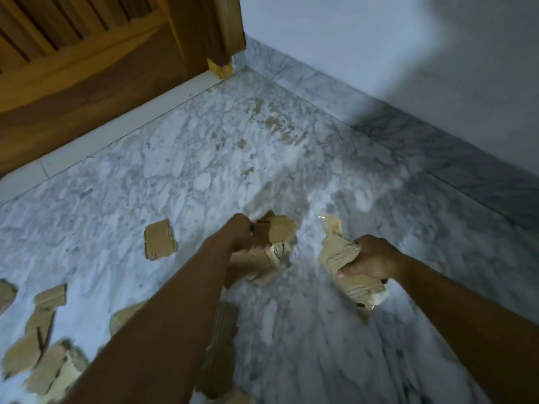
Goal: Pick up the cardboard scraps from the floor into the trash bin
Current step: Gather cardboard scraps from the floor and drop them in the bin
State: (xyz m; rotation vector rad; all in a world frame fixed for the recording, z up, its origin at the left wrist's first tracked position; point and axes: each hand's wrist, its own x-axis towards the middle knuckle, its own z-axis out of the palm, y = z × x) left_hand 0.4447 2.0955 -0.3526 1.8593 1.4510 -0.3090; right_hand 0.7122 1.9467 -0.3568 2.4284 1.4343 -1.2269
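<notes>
Indoors, head cam: a wad of cardboard scraps [277,243] is clenched in the left hand [237,234], and a second wad [347,266] is gripped by the right hand [374,258], both above the marble floor [262,156]. A loose scrap [160,240] is seen just left of the left hand. More scraps [43,342] are strewn further left and nearer, partly hidden by the left forearm [175,301]. Pieces are judged light, stiff yet bendable, w/ torn edges, and best pinched across flat faces, stacked. Trash bin isn't in view. Lower frame is blurred.
</notes>
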